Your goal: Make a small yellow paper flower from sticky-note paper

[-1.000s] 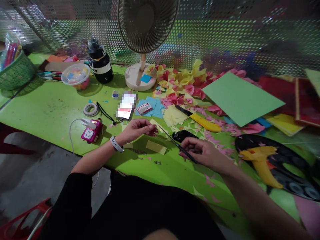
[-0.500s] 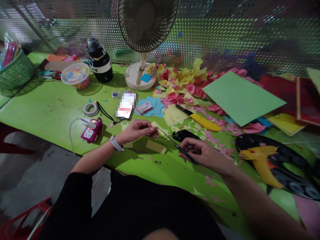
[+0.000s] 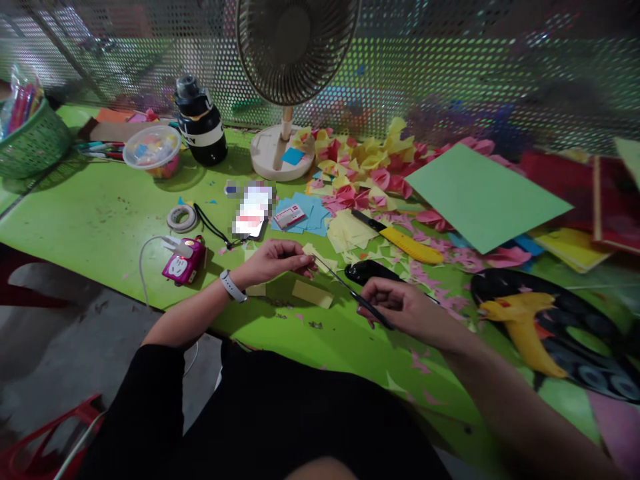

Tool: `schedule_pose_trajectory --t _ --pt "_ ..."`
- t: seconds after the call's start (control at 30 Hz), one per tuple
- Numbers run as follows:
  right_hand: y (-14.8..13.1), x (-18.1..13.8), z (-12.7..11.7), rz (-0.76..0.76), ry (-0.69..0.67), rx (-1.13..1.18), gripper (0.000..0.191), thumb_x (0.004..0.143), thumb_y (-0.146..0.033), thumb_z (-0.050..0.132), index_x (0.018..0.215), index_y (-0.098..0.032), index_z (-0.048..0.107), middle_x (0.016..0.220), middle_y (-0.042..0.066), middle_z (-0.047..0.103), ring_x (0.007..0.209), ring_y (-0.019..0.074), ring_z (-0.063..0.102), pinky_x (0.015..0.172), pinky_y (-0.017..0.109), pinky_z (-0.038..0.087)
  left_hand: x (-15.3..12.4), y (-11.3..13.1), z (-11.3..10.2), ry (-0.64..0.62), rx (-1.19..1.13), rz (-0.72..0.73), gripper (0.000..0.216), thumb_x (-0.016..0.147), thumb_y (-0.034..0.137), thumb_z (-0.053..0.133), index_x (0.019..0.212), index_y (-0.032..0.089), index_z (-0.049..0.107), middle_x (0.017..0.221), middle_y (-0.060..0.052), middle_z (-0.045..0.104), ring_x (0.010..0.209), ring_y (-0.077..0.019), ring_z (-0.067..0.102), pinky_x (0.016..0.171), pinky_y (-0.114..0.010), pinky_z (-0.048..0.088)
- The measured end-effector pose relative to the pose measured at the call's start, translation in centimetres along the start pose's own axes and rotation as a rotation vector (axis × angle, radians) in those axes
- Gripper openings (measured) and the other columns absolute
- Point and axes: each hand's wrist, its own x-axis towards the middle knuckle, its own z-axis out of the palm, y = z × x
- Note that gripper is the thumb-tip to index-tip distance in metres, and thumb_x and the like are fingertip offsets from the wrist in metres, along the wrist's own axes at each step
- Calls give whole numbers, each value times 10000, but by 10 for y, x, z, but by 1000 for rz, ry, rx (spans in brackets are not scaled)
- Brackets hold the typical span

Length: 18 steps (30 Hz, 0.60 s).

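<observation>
My left hand [image 3: 285,259], with a pale band on its wrist, is closed in a pinch over the middle of the green table [image 3: 115,233]. What its fingertips hold is too small to make out; pale yellow paper [image 3: 325,261] shows just beyond them. My right hand [image 3: 400,303] is wrapped round dark-handled scissors [image 3: 367,307], seen nearly edge-on, their thin tip pointing at the left fingertips. Below lies a yellow paper strip [image 3: 313,293]. A black object [image 3: 373,271] of unclear kind lies behind the scissors, and a yellow utility knife [image 3: 410,245] farther back.
Behind stand a fan [image 3: 283,163], a black bottle [image 3: 203,127] and a plastic tub [image 3: 153,150]. A phone [image 3: 253,210], tape roll [image 3: 181,218] and purple power adapter [image 3: 184,261] lie left. A green sheet [image 3: 487,193] and yellow glue gun [image 3: 525,327] are right, among paper scraps.
</observation>
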Motion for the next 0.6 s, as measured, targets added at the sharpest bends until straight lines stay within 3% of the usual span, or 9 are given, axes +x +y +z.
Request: schedule_pose_trajectory --t 0.6 --pt "-1 1 4 -26 -3 -3 473 631 -617 804 714 -198 602 610 -6 584 557 116 540 526 242 457 -1 0 2 -57 -24 -7 302 804 394 756 855 101 706 862 -79 751 790 -119 715 834 -292 570"
